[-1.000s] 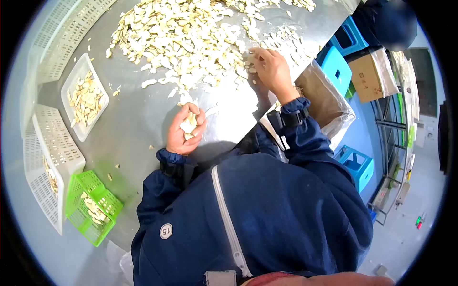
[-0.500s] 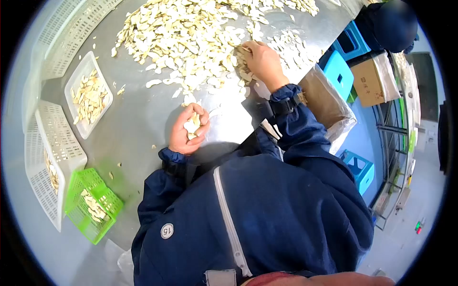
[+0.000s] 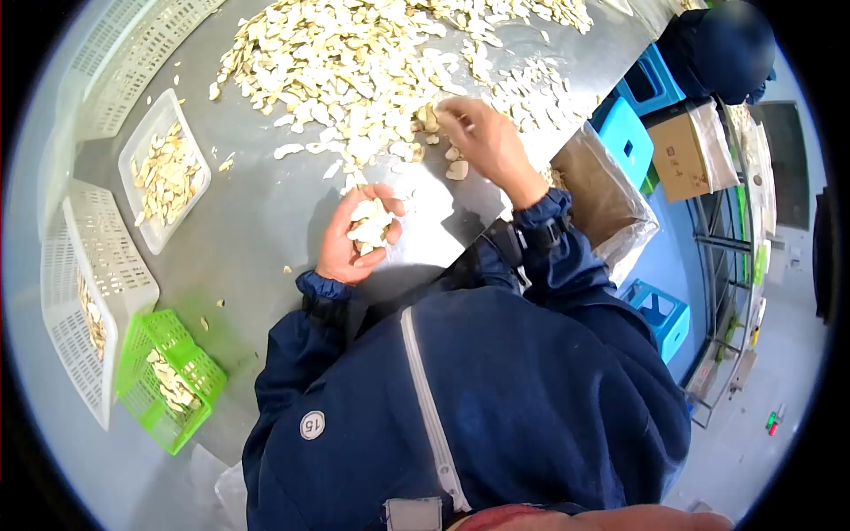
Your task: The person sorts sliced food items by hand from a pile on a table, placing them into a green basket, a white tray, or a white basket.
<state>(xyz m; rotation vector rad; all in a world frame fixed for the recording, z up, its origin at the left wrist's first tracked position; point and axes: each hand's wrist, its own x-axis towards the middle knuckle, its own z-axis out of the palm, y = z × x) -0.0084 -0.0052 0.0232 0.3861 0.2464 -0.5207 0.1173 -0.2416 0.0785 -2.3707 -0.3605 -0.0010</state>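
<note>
My left hand [image 3: 350, 239] is curled palm-up around a small handful of pale dried slices [image 3: 370, 224], low over the metal table [image 3: 257, 203]. My right hand [image 3: 491, 146] is above the near edge of a wide pile of the same slices [image 3: 345, 62]. Its fingers are bent and slightly blurred, with the thumb apart from them. A few browner slices [image 3: 427, 117] lie right at its fingertips, and a couple of loose pieces [image 3: 457, 168] sit just below the hand. Thinly scattered slices [image 3: 536, 93] spread to its right.
On the left stand a white tray [image 3: 202, 190] of slices, white perforated baskets [image 3: 111, 234] and a green basket [image 3: 199, 367]. A lined box [image 3: 611, 190] is beside the table's right edge. Beyond are blue stools [image 3: 629, 133], a carton [image 3: 677, 155] and another person [image 3: 726, 49].
My right hand has lifted and drawn back slightly from the slices, its fingers changing shape. My left hand has turned a little, showing more of its handful.
</note>
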